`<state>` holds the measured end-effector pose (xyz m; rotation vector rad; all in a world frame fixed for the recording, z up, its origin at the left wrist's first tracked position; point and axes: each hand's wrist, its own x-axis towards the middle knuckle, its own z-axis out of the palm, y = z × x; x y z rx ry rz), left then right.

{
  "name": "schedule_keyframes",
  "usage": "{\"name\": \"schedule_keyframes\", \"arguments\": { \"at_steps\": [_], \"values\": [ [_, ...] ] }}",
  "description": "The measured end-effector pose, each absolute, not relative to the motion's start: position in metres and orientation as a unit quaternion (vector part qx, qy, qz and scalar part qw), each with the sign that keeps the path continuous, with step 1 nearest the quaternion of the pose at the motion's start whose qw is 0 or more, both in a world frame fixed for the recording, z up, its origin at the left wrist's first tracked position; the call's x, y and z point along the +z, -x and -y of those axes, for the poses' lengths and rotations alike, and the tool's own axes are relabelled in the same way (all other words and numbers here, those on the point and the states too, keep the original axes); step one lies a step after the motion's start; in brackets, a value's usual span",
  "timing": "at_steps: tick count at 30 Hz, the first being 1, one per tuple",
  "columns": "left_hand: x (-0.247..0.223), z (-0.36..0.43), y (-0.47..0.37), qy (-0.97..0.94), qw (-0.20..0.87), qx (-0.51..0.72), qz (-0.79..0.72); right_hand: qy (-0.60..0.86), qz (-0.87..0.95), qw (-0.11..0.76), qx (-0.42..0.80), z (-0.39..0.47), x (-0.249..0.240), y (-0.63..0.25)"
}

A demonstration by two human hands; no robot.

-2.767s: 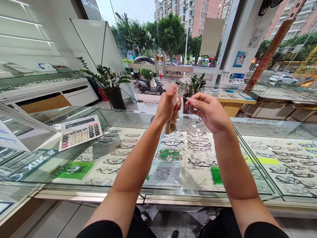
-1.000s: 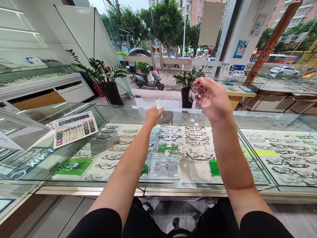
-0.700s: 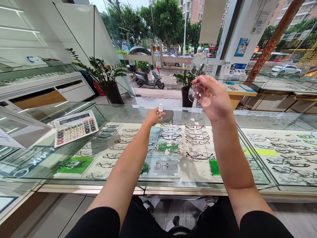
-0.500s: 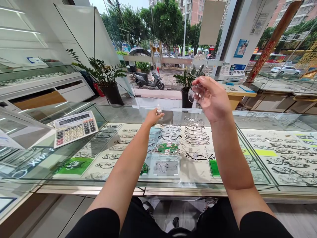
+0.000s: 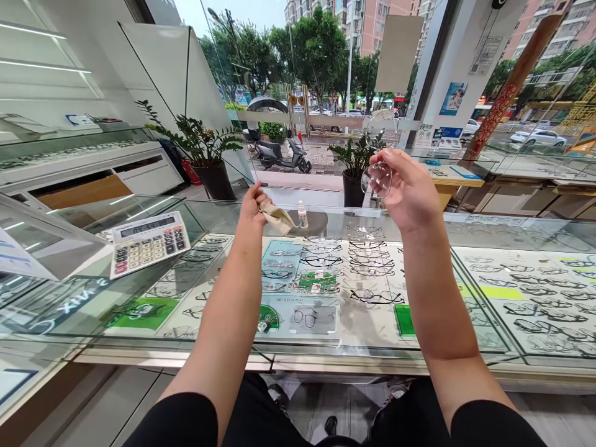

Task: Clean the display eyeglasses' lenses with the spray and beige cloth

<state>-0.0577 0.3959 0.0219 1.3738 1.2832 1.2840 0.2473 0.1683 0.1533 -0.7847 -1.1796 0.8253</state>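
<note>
In my right hand [image 5: 410,189], raised above the glass counter, a clear round lens [image 5: 377,179] is pinched by its edge between thumb and fingers. My left hand [image 5: 255,203] grips one end of a beige cloth [image 5: 278,218], which hangs toward the right. Just right of the cloth, a small white bottle [image 5: 302,215] stands upright on the counter, touched by neither hand. Rows of eyeglass frames [image 5: 371,296] lie under the glass beneath my arms.
A calculator [image 5: 149,242] rests on the counter at the left, beside papers [image 5: 23,254]. Potted plants [image 5: 213,180] stand beyond the counter. More display frames [image 5: 549,310] lie under glass at the right. A scooter [image 5: 282,153] is outside the window.
My left hand has moved left, away from the bottle, and the beige cloth now shows in it. My right hand has shifted slightly right and down with the lens.
</note>
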Motion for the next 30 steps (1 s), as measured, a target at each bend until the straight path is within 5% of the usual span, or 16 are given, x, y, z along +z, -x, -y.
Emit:
{"name": "schedule_keyframes", "arguments": {
  "at_steps": [6, 15, 23, 30],
  "values": [
    [0.068, -0.37, 0.086, -0.581, 0.487, 0.554, -0.345, 0.344, 0.525, 0.678, 0.383, -0.168, 0.153, -0.25],
    [0.091, -0.326, 0.048, -0.716, 0.598, 0.273, -0.236, 0.351, 0.546, 0.646, 0.401, -0.163, 0.154, -0.247],
    [0.162, -0.213, -0.017, -0.714, 0.55, 0.4, -0.169, 0.34, 0.536, 0.662, 0.398, -0.161, 0.155, -0.248],
    [0.153, -0.214, -0.032, -0.717, 0.477, 0.458, -0.221, 0.339, 0.544, 0.658, 0.395, -0.149, 0.159, -0.244]
  ]
}}
